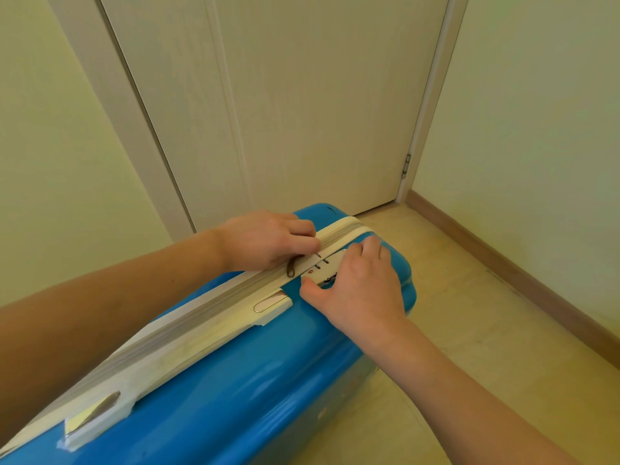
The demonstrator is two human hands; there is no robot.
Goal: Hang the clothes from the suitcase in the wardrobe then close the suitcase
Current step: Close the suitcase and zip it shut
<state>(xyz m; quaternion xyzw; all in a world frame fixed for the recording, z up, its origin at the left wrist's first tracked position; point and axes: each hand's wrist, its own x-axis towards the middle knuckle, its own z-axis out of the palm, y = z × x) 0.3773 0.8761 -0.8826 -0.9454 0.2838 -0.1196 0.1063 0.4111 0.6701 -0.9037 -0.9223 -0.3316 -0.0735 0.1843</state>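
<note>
A blue hard-shell suitcase (255,391) stands on its side on the floor, zipped shut along a cream band (208,313). A dark zipper pull (290,268) lies on the band beside a white combination lock (323,266). My left hand (268,239) rests on the far side of the band, its curled fingers pinching at a zipper pull by the lock. My right hand (359,283) grips the lock, thumb at its near end and fingers over its far end. No clothes are in view.
A pale closed door (302,102) stands straight ahead behind the suitcase, with a hinge (406,166) at its right. Walls close in on both sides. A wooden skirting board (523,276) runs along the right wall above the beige floor (469,330).
</note>
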